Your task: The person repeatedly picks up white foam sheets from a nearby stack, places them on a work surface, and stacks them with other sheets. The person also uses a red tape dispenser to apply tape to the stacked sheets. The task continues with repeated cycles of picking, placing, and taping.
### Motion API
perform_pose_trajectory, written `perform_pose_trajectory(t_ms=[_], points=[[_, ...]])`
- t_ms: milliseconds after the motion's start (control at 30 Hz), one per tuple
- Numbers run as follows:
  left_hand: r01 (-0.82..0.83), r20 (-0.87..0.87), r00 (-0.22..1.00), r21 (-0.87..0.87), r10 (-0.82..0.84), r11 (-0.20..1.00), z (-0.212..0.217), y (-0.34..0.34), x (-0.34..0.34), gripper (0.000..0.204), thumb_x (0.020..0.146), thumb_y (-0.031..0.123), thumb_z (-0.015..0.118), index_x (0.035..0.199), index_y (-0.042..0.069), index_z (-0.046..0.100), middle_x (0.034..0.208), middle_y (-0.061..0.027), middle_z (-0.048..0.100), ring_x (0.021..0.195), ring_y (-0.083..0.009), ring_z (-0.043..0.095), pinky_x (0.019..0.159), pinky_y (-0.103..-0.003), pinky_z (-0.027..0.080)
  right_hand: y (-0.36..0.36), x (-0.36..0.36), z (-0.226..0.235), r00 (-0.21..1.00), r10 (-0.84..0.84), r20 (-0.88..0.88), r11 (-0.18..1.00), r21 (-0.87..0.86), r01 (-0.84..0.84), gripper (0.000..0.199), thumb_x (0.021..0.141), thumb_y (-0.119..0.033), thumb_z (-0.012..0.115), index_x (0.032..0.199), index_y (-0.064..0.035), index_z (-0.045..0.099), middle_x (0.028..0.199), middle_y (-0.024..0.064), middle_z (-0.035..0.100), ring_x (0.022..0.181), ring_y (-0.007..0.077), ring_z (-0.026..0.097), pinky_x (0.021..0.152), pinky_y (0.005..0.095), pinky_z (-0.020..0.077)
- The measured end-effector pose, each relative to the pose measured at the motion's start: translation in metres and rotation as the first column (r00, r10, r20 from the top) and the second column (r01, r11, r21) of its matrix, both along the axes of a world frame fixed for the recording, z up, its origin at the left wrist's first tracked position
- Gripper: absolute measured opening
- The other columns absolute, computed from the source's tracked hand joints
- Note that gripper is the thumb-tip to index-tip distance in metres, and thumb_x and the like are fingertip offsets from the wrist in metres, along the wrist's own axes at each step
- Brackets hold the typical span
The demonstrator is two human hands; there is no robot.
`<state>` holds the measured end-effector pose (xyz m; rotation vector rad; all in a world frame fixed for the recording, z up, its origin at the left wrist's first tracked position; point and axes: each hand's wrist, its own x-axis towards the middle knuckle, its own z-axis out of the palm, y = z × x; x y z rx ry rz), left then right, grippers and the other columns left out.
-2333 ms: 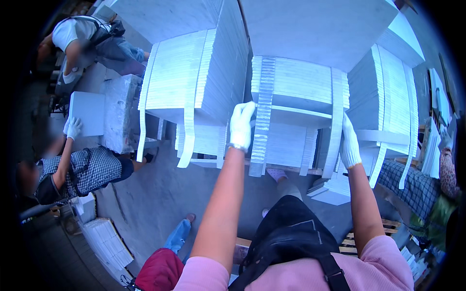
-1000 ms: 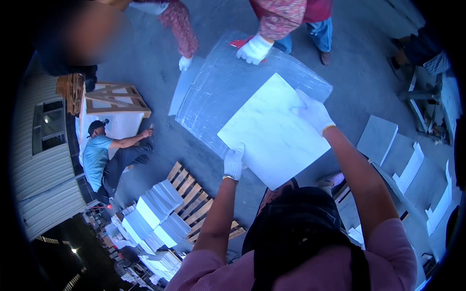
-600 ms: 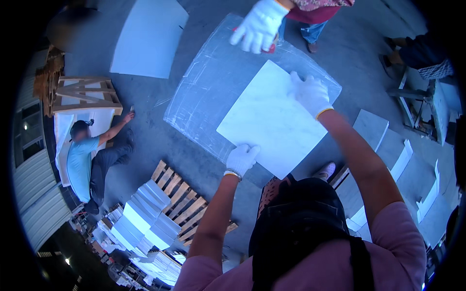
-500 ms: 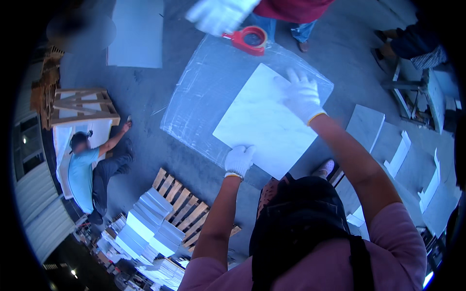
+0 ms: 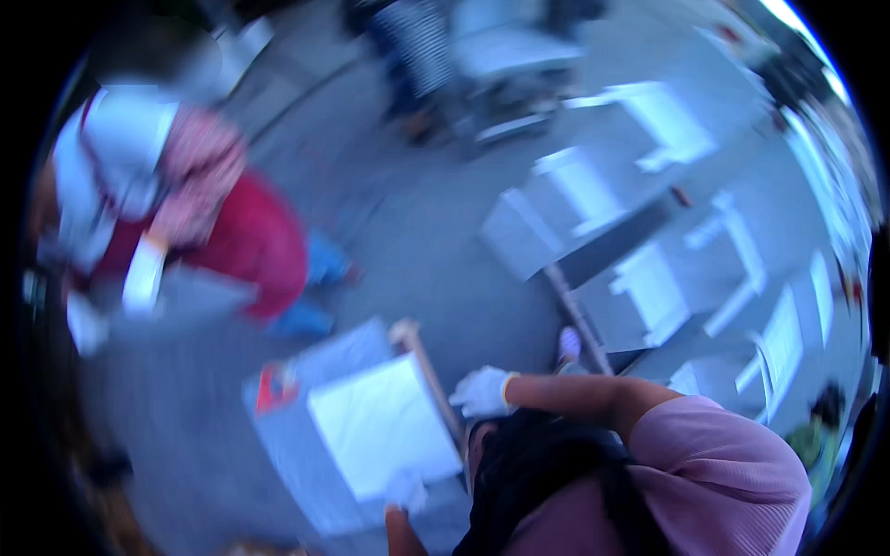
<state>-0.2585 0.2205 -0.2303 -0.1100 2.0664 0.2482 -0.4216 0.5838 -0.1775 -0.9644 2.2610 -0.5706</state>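
Note:
A white square panel (image 5: 382, 422) lies on a work surface covered with grey-blue plastic film (image 5: 283, 445). My left hand (image 5: 406, 491), in a white glove, is at the panel's near edge; its fingers are smeared by motion. My right hand (image 5: 482, 392), gloved too, is off the panel, just right of the surface's edge. Blur hides how its fingers are held, and no object shows in it. Near the far left corner of the panel sits a red tape dispenser (image 5: 275, 386).
At the left stands a person in a dark red apron (image 5: 246, 246). Several grey slabs with white angled pieces (image 5: 654, 292) on them fill the right side. A bench (image 5: 514, 56) stands at the far side, and a person in green (image 5: 816, 440) is at the lower right.
My view has swung to the right, so the work surface now appears lower left. My right hand has left the panel and drawn back toward my body. My left hand stays by its near edge.

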Motion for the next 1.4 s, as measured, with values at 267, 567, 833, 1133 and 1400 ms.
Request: perform_pose_trajectory(t_ms=[267, 567, 833, 1133, 1400], points=[[-0.428, 0.306, 0.901, 0.511, 0.307, 0.745, 0.101, 0.289, -0.202, 0.030, 0.094, 0.033, 0.058, 0.096, 0.003, 0.064, 0.089, -0.0141, 0.068, 0.073, -0.0248, 0.067, 0.063, -0.036, 0.055, 0.428, 0.093, 0.168, -0.026, -0.994, 0.107, -0.071, -0.435, 0.897, 0.039, 0.092, -0.029, 0.061, 0.124, -0.0070, 0.062, 0.125, 0.0134, 0.063, 0.114, 0.0270, 0.060, 0.099, 0.0344, 0.0447], [0.103, -0.062, 0.977, 0.976, -0.206, 0.194, 0.310, 0.900, -0.295, 0.038, 0.095, 0.037, 0.058, 0.118, 0.007, 0.062, 0.100, -0.0012, 0.065, 0.082, -0.0078, 0.058, 0.069, -0.024, 0.046, 0.780, 0.247, 0.276, -0.870, -0.483, 0.098, -0.602, -0.759, 0.249, 0.077, 0.090, -0.064, 0.048, 0.136, -0.0024, 0.051, 0.117, 0.0128, 0.062, 0.099, 0.0154, 0.057, 0.076, 0.0289, 0.0471], [0.707, -0.725, 0.687, 0.655, -0.040, 0.266, 0.383, 1.138, -0.282, 0.067, 0.094, 0.057, 0.040, 0.117, -0.002, 0.061, 0.113, -0.0252, 0.064, 0.106, -0.0425, 0.059, 0.091, -0.044, 0.044, 0.837, 0.206, 0.313, -0.832, -0.540, 0.131, -0.714, -0.595, 0.369, 0.076, 0.092, -0.062, 0.044, 0.121, 0.0062, 0.060, 0.118, 0.0242, 0.064, 0.115, 0.0310, 0.058, 0.098, 0.0342, 0.0402], [0.530, -0.530, 0.814, 0.845, 0.238, 0.069, 0.367, 1.152, -0.254, 0.053, 0.093, 0.043, 0.048, 0.113, -0.004, 0.063, 0.109, -0.0219, 0.066, 0.101, -0.0349, 0.061, 0.089, -0.038, 0.045, 0.845, 0.218, 0.293, -0.818, -0.573, 0.042, -0.583, -0.723, 0.372, 0.063, 0.096, -0.052, 0.044, 0.130, 0.0006, 0.054, 0.121, 0.0248, 0.061, 0.116, 0.0339, 0.056, 0.098, 0.0365, 0.0400], [-0.531, 0.532, 0.846, 0.840, 0.029, 0.112, 0.360, 1.062, -0.251, 0.052, 0.091, 0.043, 0.056, 0.124, 0.003, 0.059, 0.111, -0.0126, 0.060, 0.110, -0.0251, 0.055, 0.098, -0.041, 0.041, 0.699, 0.219, 0.324, -0.470, -0.382, 0.796, -0.896, -0.444, -0.023, 0.093, 0.091, -0.056, 0.056, 0.146, 0.0099, 0.019, 0.146, 0.0295, 0.033, 0.139, 0.0339, 0.033, 0.113, 0.0407, 0.0271]])
